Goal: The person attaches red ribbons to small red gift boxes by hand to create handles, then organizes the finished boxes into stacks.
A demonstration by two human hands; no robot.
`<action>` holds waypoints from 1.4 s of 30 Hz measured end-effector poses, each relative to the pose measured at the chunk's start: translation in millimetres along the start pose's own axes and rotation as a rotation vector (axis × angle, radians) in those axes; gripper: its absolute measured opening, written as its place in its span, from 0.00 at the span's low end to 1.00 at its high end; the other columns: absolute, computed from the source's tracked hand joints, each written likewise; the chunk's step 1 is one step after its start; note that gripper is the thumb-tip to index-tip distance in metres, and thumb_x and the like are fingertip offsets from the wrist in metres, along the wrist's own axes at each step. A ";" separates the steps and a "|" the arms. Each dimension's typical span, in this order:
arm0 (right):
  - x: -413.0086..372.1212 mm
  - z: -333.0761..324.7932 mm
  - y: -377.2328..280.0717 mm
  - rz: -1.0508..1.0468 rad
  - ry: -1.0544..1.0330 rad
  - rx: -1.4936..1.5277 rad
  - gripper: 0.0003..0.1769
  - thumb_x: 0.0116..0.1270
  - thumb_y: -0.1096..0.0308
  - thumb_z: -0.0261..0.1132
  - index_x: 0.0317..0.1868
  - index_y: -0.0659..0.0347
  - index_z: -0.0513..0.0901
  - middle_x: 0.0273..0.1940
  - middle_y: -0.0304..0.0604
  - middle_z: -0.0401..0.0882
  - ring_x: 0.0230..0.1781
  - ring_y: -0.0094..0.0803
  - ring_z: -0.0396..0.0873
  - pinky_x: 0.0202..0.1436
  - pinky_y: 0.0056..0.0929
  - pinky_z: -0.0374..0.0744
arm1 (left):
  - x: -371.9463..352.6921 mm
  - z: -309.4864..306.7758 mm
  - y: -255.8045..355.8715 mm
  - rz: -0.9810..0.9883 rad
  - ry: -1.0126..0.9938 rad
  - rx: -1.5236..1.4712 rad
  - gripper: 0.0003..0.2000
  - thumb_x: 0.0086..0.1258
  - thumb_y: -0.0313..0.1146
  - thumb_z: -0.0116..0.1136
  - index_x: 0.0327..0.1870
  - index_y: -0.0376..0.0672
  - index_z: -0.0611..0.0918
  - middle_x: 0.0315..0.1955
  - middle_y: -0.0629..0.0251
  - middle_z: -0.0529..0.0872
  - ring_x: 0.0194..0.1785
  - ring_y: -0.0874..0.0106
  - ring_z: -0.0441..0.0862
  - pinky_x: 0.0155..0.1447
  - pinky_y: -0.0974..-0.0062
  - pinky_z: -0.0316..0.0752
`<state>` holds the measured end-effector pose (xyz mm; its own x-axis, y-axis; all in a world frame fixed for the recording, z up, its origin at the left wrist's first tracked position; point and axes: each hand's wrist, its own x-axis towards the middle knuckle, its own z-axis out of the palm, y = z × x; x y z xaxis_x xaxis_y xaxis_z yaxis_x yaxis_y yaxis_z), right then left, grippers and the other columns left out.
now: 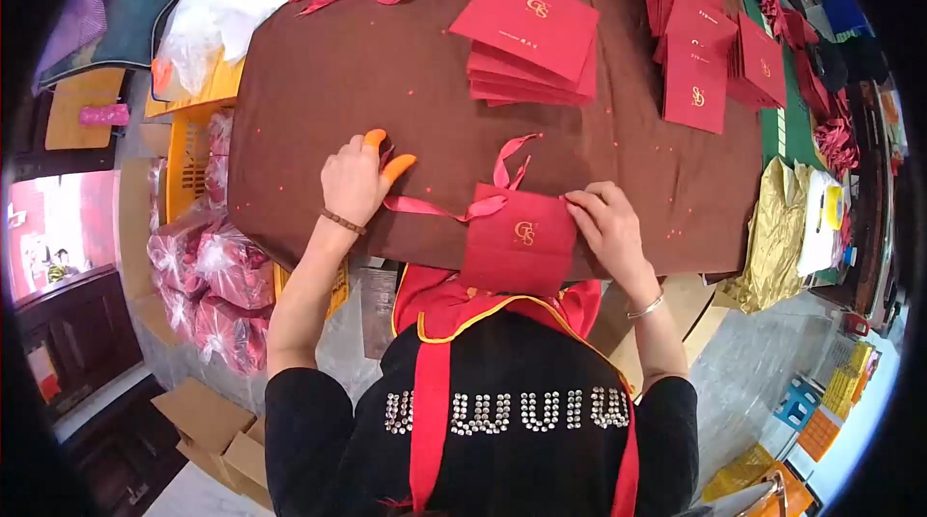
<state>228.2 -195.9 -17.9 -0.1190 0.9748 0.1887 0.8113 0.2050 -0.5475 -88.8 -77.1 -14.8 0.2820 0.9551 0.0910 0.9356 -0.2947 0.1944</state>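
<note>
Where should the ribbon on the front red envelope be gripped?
Probably the straight run of ribbon left of the envelope, approached from the left beside the left hand. It lies flat on the brown cloth, while the looped end above curls up. The right hand holds the envelope's top right corner.

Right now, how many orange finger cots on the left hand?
2, both on the left hand: one cot on the farther fingertip, one on the nearer. Others may be hidden underneath.
</note>
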 end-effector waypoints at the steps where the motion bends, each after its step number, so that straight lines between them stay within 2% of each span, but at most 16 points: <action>1: -2.4 2.6 -4.6 0.017 0.005 -0.021 0.09 0.60 0.69 0.63 0.40 0.59 0.82 0.37 0.44 0.75 0.40 0.40 0.76 0.43 0.34 0.76 | -2.3 3.6 0.4 0.027 0.024 -0.008 0.17 0.58 0.44 0.64 0.42 0.41 0.80 0.32 0.57 0.81 0.35 0.57 0.81 0.36 0.64 0.75; 8: -12.0 6.9 -13.9 0.167 -0.029 0.025 0.12 0.60 0.67 0.64 0.45 0.57 0.81 0.43 0.44 0.73 0.41 0.41 0.77 0.42 0.36 0.77 | -16.0 9.4 -1.8 0.109 0.152 -0.195 0.18 0.58 0.38 0.65 0.46 0.40 0.80 0.33 0.59 0.78 0.37 0.60 0.78 0.40 0.68 0.74; 16: -6.8 7.9 -15.8 0.177 -0.092 0.066 0.10 0.60 0.66 0.65 0.42 0.56 0.80 0.43 0.42 0.73 0.38 0.40 0.78 0.38 0.36 0.77 | -14.9 18.9 -19.8 0.076 0.152 -0.230 0.07 0.59 0.28 0.63 0.37 0.38 0.81 0.29 0.63 0.81 0.35 0.65 0.80 0.41 0.73 0.74; 18: -7.9 7.9 -15.4 0.173 -0.106 0.022 0.10 0.60 0.66 0.65 0.42 0.55 0.80 0.42 0.42 0.72 0.38 0.40 0.78 0.37 0.36 0.77 | -14.4 16.8 -33.2 -0.173 0.105 -1.022 0.05 0.62 0.24 0.60 0.38 0.37 0.80 0.32 0.65 0.84 0.36 0.73 0.81 0.41 0.79 0.73; 19: -8.3 7.7 -16.2 0.179 -0.104 0.022 0.10 0.60 0.66 0.65 0.42 0.55 0.80 0.42 0.42 0.72 0.38 0.40 0.78 0.37 0.36 0.77 | -14.8 -0.7 -31.6 -0.146 0.128 -1.107 0.05 0.63 0.22 0.59 0.38 0.37 0.81 0.33 0.68 0.83 0.39 0.80 0.78 0.43 0.83 0.72; 23: -4.5 4.1 -22.2 0.184 -0.079 0.014 0.11 0.59 0.66 0.66 0.43 0.56 0.80 0.43 0.42 0.73 0.38 0.40 0.78 0.38 0.35 0.78 | -25.5 -37.9 -29.5 -0.168 0.146 -1.495 0.05 0.62 0.20 0.56 0.38 0.37 0.81 0.32 0.62 0.82 0.35 0.77 0.80 0.39 0.82 0.71; 25: -0.6 6.1 -27.7 0.144 -0.034 0.009 0.12 0.59 0.66 0.66 0.43 0.57 0.80 0.43 0.43 0.73 0.38 0.40 0.78 0.38 0.35 0.78 | -29.5 -53.5 -8.4 -0.021 0.152 -1.821 0.07 0.59 0.18 0.57 0.38 0.37 0.80 0.32 0.60 0.82 0.32 0.75 0.81 0.34 0.82 0.71; 26: 1.9 8.0 -31.3 0.100 -0.065 0.060 0.13 0.58 0.66 0.66 0.44 0.57 0.80 0.43 0.43 0.74 0.38 0.41 0.78 0.38 0.35 0.78 | -30.6 -62.3 -0.4 -0.021 0.153 -1.822 0.07 0.59 0.18 0.57 0.38 0.37 0.80 0.32 0.60 0.82 0.32 0.75 0.81 0.34 0.82 0.71; 28: 6.1 13.5 -41.3 0.050 -0.094 0.108 0.13 0.58 0.67 0.67 0.44 0.57 0.80 0.43 0.44 0.74 0.38 0.41 0.79 0.38 0.34 0.78 | -32.4 -78.4 15.4 0.334 -0.065 -1.757 0.10 0.60 0.24 0.58 0.43 0.36 0.76 0.29 0.54 0.76 0.18 0.75 0.72 0.22 0.82 0.71; 29: 7.2 17.2 -48.5 0.006 -0.098 0.163 0.14 0.58 0.68 0.67 0.45 0.58 0.79 0.43 0.45 0.75 0.38 0.41 0.79 0.39 0.34 0.78 | -32.5 -83.0 25.5 0.416 -0.075 -1.664 0.10 0.57 0.25 0.61 0.38 0.34 0.76 0.28 0.53 0.75 0.14 0.73 0.73 0.17 0.82 0.69; 31: 7.0 26.2 -58.9 -0.062 -0.106 0.254 0.19 0.57 0.69 0.67 0.50 0.57 0.78 0.45 0.46 0.75 0.37 0.39 0.79 0.39 0.32 0.79 | -34.9 -97.0 47.6 0.337 -0.332 -1.731 0.12 0.47 0.25 0.71 0.30 0.31 0.80 0.30 0.49 0.79 0.26 0.64 0.85 0.27 0.76 0.79; 33: 2.8 29.7 -71.3 0.038 -0.195 0.384 0.24 0.56 0.70 0.68 0.56 0.56 0.75 0.49 0.46 0.72 0.36 0.33 0.78 0.39 0.27 0.79 | -34.6 -106.2 67.9 0.501 -0.633 -1.523 0.12 0.48 0.21 0.70 0.35 0.32 0.84 0.34 0.55 0.84 0.32 0.66 0.86 0.34 0.77 0.80; 34: 0.4 32.0 -74.5 0.071 -0.219 0.452 0.26 0.56 0.71 0.68 0.57 0.55 0.75 0.51 0.46 0.70 0.36 0.32 0.78 0.38 0.26 0.79 | -33.2 -96.6 77.4 0.794 -0.616 -1.452 0.12 0.51 0.21 0.69 0.38 0.32 0.83 0.37 0.57 0.84 0.35 0.67 0.86 0.36 0.77 0.80; 36: -7.4 47.2 -75.6 0.030 -0.189 0.519 0.20 0.56 0.75 0.64 0.51 0.53 0.79 0.53 0.45 0.69 0.37 0.31 0.77 0.40 0.27 0.79 | -34.8 -90.1 92.5 0.998 -0.642 -1.407 0.12 0.58 0.23 0.63 0.44 0.34 0.81 0.41 0.58 0.83 0.39 0.66 0.84 0.43 0.74 0.80; 38: -15.2 61.7 -64.9 -0.079 -0.233 0.521 0.16 0.57 0.73 0.61 0.47 0.54 0.82 0.55 0.45 0.68 0.39 0.30 0.77 0.44 0.29 0.78 | -43.8 -74.9 100.5 1.021 -0.703 -1.448 0.11 0.62 0.25 0.60 0.45 0.34 0.81 0.44 0.58 0.82 0.41 0.65 0.84 0.44 0.72 0.79; 42: -10.9 59.4 -60.5 -0.212 -0.179 0.507 0.16 0.53 0.79 0.58 0.43 0.59 0.80 0.45 0.43 0.78 0.43 0.41 0.75 0.48 0.35 0.75 | -48.6 -65.6 101.6 1.073 -0.665 -1.388 0.12 0.62 0.25 0.60 0.46 0.34 0.80 0.44 0.58 0.82 0.42 0.63 0.83 0.44 0.71 0.79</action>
<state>146.4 -213.7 -35.2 -0.3801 0.8984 0.2201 0.3891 0.3712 -0.8431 -21.4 -155.5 64.6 0.9000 0.1250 0.4176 -0.3925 -0.1841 0.9011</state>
